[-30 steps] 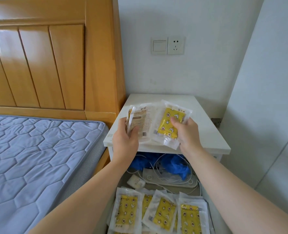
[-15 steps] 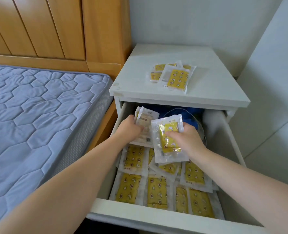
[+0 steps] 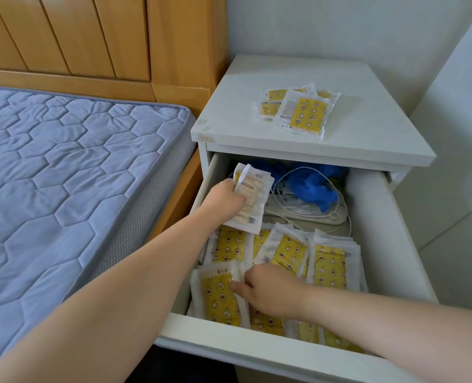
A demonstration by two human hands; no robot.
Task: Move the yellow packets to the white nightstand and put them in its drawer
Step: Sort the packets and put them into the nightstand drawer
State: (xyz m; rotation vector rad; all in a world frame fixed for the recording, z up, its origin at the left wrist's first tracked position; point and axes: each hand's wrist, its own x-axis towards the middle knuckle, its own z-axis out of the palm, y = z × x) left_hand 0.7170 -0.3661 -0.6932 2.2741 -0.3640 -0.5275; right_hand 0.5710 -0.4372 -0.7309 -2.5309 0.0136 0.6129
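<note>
The right hand has dropped to the drawer front: thumb on a packet, other fingers hidden, grip unclear. Left hand pinches a stack above. Best lay it flat, flush; a pile waits on the nightstand.

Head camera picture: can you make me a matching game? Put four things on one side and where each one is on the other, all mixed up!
Things
1. loose pile of yellow star-print packets
2. bundle of white-backed packets
3. crumpled blue material
4. quilted blue-grey mattress

Places
A. at the back of the open drawer, by the white power strip
B. on top of the white nightstand
C. to the left of the nightstand
D. gripped in the left hand

Pairs: 1-B, 2-D, 3-A, 4-C
</note>
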